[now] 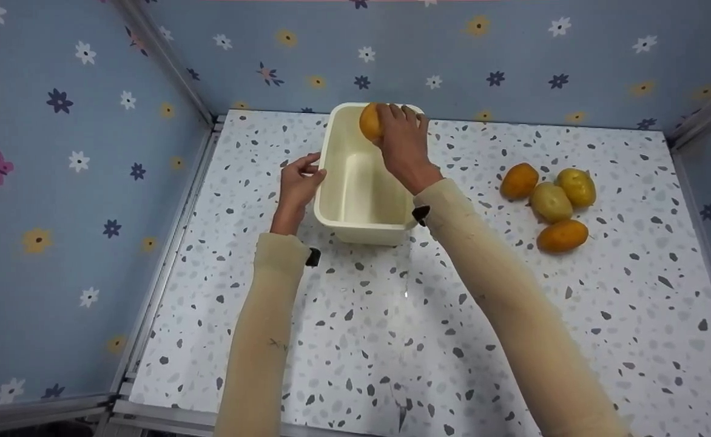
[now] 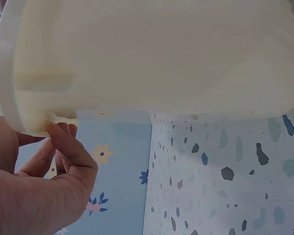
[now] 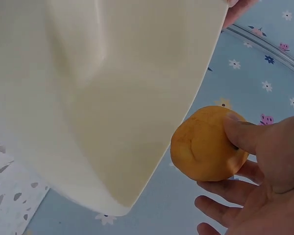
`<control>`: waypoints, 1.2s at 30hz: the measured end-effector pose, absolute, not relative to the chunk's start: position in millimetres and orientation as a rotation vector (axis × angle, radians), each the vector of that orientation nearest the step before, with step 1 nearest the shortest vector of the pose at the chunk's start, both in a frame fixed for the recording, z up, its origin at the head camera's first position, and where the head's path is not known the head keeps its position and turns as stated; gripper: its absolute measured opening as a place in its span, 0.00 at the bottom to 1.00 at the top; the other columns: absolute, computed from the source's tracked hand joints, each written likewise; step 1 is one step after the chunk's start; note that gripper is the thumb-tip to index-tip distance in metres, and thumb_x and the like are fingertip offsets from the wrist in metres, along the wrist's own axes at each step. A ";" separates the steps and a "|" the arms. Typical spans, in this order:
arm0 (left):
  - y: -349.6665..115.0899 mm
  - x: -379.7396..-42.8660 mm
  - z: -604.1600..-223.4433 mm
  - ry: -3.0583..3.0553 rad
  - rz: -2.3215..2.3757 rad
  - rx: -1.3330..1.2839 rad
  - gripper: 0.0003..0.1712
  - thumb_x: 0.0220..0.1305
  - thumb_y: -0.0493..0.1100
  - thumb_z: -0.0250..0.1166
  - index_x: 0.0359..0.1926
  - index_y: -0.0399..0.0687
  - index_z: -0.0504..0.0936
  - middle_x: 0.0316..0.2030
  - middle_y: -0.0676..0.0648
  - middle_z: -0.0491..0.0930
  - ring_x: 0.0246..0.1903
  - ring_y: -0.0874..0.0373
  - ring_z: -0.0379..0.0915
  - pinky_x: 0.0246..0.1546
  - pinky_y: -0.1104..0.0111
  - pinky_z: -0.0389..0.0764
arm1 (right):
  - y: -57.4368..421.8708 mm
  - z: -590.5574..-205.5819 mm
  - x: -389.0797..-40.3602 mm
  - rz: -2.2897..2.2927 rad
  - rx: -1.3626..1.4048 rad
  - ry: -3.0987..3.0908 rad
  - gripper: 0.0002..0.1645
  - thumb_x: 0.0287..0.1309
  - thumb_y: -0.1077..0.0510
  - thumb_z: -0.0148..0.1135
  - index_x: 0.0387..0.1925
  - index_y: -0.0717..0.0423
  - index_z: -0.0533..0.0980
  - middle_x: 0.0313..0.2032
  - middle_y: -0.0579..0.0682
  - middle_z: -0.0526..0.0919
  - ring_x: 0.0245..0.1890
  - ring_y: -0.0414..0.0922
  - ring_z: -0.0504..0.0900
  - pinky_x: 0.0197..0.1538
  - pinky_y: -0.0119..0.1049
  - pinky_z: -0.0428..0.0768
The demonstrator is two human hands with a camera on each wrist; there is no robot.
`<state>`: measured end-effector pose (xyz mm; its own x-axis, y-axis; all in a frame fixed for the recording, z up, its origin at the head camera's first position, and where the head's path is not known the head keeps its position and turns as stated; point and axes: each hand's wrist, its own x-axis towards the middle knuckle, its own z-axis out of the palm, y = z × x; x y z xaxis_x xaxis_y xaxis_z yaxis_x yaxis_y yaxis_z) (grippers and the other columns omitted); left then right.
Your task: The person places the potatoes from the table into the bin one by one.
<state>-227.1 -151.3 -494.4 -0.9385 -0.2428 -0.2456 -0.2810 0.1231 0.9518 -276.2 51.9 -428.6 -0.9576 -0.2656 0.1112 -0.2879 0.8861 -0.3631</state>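
A cream plastic bin [image 1: 361,234] stands on the table with its open top facing up. My left hand [image 1: 298,187] pinches the bin's left rim; the left wrist view shows the thumb and fingers of that hand [image 2: 49,181] at the rim's edge. My right hand [image 1: 405,142] grips a rounded orange-yellow fruit [image 1: 370,123] over the far end of the bin. In the right wrist view the fruit [image 3: 208,144] sits between the thumb and fingers of the right hand [image 3: 264,171], near the bin's rim [image 3: 179,128].
To the right on the speckled table [image 1: 355,340] lie an orange oval fruit [image 1: 519,181], a pale green-yellow fruit [image 1: 551,202], a yellow fruit [image 1: 576,187] and another orange oval fruit [image 1: 563,236]. Flower-patterned panels [image 1: 392,54] stand behind and at both sides.
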 end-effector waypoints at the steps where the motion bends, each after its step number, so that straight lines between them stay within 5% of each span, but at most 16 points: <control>1: -151.4 -227.3 -494.6 2.334 1.986 -0.541 0.25 0.72 0.33 0.64 0.68 0.40 0.80 0.48 0.42 0.79 0.39 0.58 0.74 0.41 0.70 0.78 | 50.7 -427.7 -276.3 0.597 0.438 -2.992 0.33 0.75 0.53 0.65 0.74 0.54 0.66 0.71 0.55 0.73 0.74 0.56 0.66 0.77 0.55 0.57; 36: -150.8 -227.2 -494.6 2.346 1.981 -0.545 0.25 0.72 0.33 0.65 0.68 0.41 0.81 0.48 0.42 0.79 0.39 0.58 0.74 0.39 0.71 0.77 | 43.6 -445.3 -297.7 0.854 0.341 -3.026 0.38 0.75 0.50 0.63 0.79 0.53 0.62 0.73 0.53 0.72 0.72 0.56 0.69 0.73 0.52 0.63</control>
<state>-227.2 -150.8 -494.6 -0.9387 -0.2479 -0.2397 -0.2778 0.1319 0.9515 -297.7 43.6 -445.3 -0.9766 -0.2119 0.0378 -0.2004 0.8310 -0.5189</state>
